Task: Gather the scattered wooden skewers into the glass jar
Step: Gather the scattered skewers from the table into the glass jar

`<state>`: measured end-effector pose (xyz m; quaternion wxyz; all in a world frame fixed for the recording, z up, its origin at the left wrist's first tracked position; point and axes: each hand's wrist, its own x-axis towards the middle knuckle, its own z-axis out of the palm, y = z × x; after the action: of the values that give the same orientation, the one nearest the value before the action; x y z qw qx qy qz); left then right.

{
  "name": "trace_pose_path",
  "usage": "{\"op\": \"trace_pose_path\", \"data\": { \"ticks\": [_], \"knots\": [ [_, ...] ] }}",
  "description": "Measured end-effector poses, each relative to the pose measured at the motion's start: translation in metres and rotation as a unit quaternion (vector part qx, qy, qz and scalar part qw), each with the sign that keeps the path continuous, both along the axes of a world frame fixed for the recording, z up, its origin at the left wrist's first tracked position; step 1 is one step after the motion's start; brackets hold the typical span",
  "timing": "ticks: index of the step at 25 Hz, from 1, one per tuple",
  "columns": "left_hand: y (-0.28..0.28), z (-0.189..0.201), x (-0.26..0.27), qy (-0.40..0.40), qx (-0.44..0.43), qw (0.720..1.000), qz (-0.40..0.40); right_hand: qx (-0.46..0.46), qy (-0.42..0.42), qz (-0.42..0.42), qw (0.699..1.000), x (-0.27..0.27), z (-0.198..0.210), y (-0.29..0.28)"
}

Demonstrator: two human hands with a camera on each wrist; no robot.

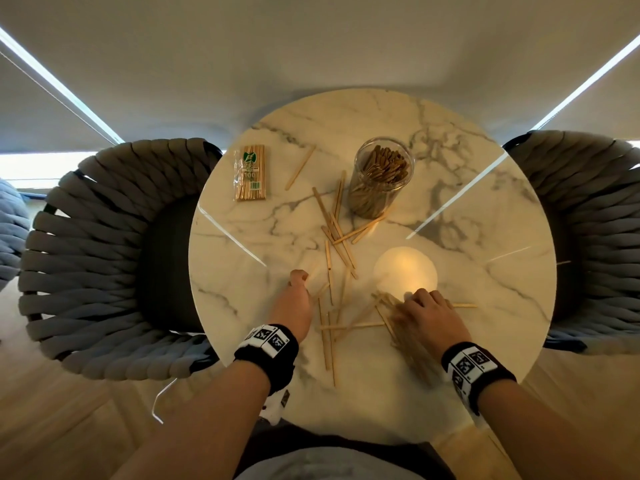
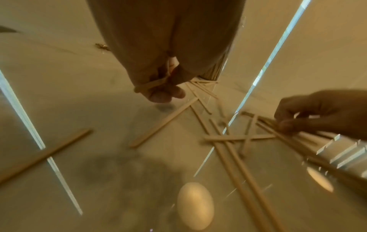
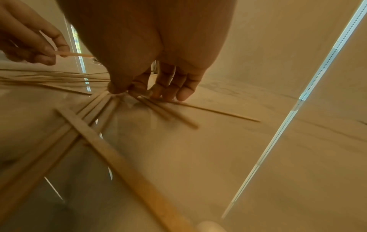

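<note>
A glass jar [image 1: 381, 176] with several wooden skewers standing in it sits at the back middle of the round marble table [image 1: 485, 306]. More skewers [image 1: 337, 237] lie scattered and crossed between the jar and my hands. My left hand [image 1: 300, 278] pinches one skewer [image 2: 152, 85] just above the table, left of the pile. My right hand [image 1: 417, 297] is down on the table at the right. Its thumb and fingers [image 3: 168, 92] are curled round a bundle of skewers [image 2: 309, 141] that fans out under the palm. The far side of the bundle is hidden by the hand.
A sealed packet of skewers [image 1: 250, 173] lies at the back left of the table. Woven grey chairs stand at the left [image 1: 104, 254] and right [image 1: 588, 220]. A bright round lamp reflection [image 1: 405, 271] shines on the tabletop near my right hand.
</note>
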<state>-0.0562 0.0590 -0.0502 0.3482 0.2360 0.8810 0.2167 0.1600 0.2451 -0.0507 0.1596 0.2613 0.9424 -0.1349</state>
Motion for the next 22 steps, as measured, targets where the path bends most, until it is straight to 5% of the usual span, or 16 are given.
{"op": "trace_pose_path", "data": {
  "ticks": [5,10,12,16,20,22],
  "knots": [
    [0.028,0.031,0.016,-0.115,0.061,0.989,0.065,-0.125,0.128,-0.156,0.972,-0.020,0.025,-0.014],
    [0.065,0.031,0.036,-0.226,0.112,0.964,0.083,-0.237,0.184,-0.131,0.945,-0.076,0.054,-0.041],
    [0.063,0.019,0.026,-0.193,0.103,0.966,0.135,-0.216,0.150,-0.158,0.952,-0.073,0.043,-0.036],
    [0.052,0.009,-0.008,-0.105,0.038,0.985,0.134,-0.015,-0.094,-0.152,0.984,-0.033,0.021,-0.023],
    [0.070,0.016,-0.026,0.059,-0.043,0.997,0.034,-0.016,0.011,-0.056,0.998,-0.011,0.011,-0.028],
    [0.084,0.015,-0.026,0.110,-0.062,0.992,-0.010,-0.100,0.027,-0.092,0.990,-0.010,0.004,-0.025]
  ]
}}
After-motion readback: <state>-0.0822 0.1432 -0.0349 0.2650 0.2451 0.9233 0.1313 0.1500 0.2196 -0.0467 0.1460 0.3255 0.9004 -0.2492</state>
